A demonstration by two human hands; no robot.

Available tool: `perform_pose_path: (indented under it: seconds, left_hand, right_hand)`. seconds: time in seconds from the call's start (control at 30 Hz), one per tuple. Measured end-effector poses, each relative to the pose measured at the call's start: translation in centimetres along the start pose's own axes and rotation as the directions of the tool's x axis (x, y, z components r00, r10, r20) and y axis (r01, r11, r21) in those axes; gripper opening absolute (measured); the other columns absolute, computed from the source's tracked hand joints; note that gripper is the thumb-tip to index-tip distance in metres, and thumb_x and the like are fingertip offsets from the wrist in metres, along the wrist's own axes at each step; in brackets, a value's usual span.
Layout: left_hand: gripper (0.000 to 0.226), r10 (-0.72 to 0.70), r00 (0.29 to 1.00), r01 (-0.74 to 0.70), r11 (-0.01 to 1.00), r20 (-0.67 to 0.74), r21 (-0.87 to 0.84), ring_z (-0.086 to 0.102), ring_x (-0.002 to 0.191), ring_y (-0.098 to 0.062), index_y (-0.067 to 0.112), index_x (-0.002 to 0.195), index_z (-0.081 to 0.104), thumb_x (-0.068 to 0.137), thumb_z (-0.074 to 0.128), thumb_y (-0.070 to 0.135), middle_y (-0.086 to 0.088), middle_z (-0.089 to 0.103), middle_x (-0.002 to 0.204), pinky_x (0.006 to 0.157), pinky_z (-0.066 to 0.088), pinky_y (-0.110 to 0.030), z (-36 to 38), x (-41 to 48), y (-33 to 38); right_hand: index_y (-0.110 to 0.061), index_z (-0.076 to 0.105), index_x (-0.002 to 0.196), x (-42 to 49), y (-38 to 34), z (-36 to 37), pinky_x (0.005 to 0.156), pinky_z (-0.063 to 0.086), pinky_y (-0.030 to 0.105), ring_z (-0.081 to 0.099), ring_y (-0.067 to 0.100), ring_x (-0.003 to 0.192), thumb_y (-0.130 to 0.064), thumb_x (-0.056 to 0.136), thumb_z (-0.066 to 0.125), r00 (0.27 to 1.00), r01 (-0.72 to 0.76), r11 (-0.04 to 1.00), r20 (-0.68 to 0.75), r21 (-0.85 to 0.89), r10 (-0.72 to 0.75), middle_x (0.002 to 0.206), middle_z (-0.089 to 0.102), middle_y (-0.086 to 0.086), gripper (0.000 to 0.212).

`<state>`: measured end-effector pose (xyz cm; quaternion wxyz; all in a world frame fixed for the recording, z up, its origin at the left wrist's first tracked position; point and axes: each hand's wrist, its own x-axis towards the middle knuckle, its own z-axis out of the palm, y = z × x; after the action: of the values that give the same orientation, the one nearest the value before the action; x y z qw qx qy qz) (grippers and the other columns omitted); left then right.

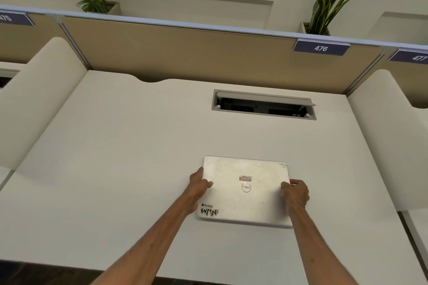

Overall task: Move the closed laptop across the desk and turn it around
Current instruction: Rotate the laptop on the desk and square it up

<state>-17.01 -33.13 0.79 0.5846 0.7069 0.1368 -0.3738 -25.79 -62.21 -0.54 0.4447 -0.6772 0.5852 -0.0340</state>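
A closed silver laptop (243, 201) lies flat on the white desk (120, 157), a little right of centre and near the front edge. It has a round logo in the middle of the lid, a small red sticker above it and black lettering at its near left corner. My left hand (196, 188) grips the laptop's left edge, thumb on top of the lid. My right hand (296, 193) grips the right edge the same way. Both forearms reach in from the bottom of the view.
An open cable hatch (264, 104) with a raised grey flap is set into the desk behind the laptop. A tan partition (185, 53) with a "476" label closes the back. Curved white side dividers (41, 99) stand left and right. Potted plants sit beyond the partition.
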Motion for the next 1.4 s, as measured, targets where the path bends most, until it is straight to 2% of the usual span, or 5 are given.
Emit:
perform_pose_path:
  seconds: [0.13,0.33,0.5,0.8,1.4]
  left_hand:
    - [0.046,0.000,1.000,0.000,1.000,0.016,0.021,0.068,0.111,-0.023,0.009,0.141,0.061,0.102,0.045,-0.008,-0.009,0.071,0.139,0.076,0.052,-0.028,-0.3,-0.6,0.4]
    - [0.068,-0.012,0.999,0.017,0.996,-0.053,0.084,0.067,0.133,-0.039,0.016,0.141,0.069,0.089,0.033,-0.010,-0.010,0.074,0.138,0.095,0.051,-0.039,-0.7,-0.5,0.6]
    - [0.054,0.084,0.978,-0.031,0.964,-0.193,0.265,0.057,0.138,-0.046,0.019,0.149,0.061,0.103,0.035,0.004,-0.022,0.057,0.147,0.117,0.050,-0.052,1.3,0.0,0.5]
    - [0.060,0.070,0.967,0.014,0.945,-0.244,0.326,0.054,0.139,-0.044,0.019,0.152,0.057,0.098,0.038,0.003,-0.020,0.054,0.148,0.120,0.045,-0.056,1.9,-0.3,0.1]
    - [0.058,0.147,0.925,-0.019,0.940,-0.351,0.342,0.056,0.133,-0.043,0.012,0.144,0.063,0.092,0.040,-0.001,-0.017,0.052,0.145,0.114,0.050,-0.053,3.3,-0.2,-0.8]
  right_hand:
    - [-0.003,0.074,0.126,0.0,0.1,-0.8,0.103,0.055,0.045,0.070,0.040,0.122,-0.011,0.089,0.075,0.999,0.030,1.000,0.018,0.007,-0.030,0.127,0.077,0.019,0.038]
    - [-0.004,0.076,0.127,0.7,0.3,-2.2,0.111,0.055,0.044,0.070,0.034,0.116,-0.006,0.089,0.077,0.996,-0.002,0.998,0.091,0.059,-0.003,0.129,0.076,0.016,0.038]
    - [-0.003,0.075,0.129,0.8,0.7,-2.4,0.111,0.055,0.044,0.070,0.035,0.121,-0.005,0.091,0.075,0.995,-0.008,0.996,0.104,0.091,-0.001,0.134,0.075,0.014,0.038]
    - [-0.003,0.077,0.124,1.1,1.2,-3.2,0.088,0.050,0.038,0.062,0.028,0.096,-0.003,0.090,0.074,0.985,-0.023,0.993,0.175,0.112,0.003,0.127,0.077,0.019,0.033]
    - [-0.002,0.073,0.131,0.9,1.6,-3.1,0.109,0.055,0.041,0.070,0.035,0.126,-0.005,0.096,0.069,0.986,0.023,0.997,0.163,0.072,-0.035,0.132,0.075,0.016,0.036]
